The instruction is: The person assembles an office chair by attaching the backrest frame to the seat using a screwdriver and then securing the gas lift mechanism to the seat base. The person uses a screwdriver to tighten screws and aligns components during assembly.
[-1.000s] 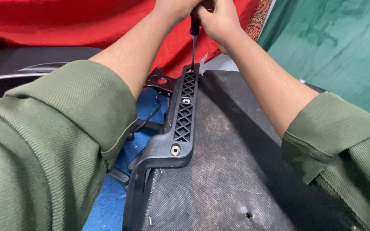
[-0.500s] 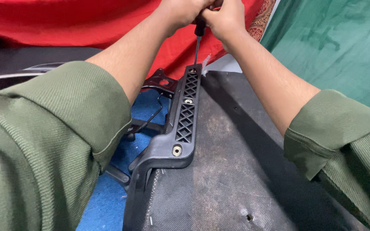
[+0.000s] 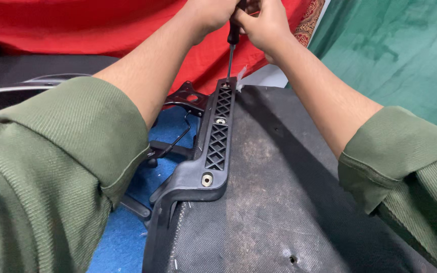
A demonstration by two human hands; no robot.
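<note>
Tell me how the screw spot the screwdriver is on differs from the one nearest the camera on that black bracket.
The far screw spot has the screwdriver tip standing in it, held by both the left hand and the right hand; the near screw spot is untouched. The far one is hidden by the tool; the near one shows a pale ring. Both sit on the same black bracket.

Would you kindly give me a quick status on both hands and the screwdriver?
Left hand and right hand both gripping screwdriver. Tip at far end of black plastic bracket, on the dark seat base. Nothing blocking.
</note>
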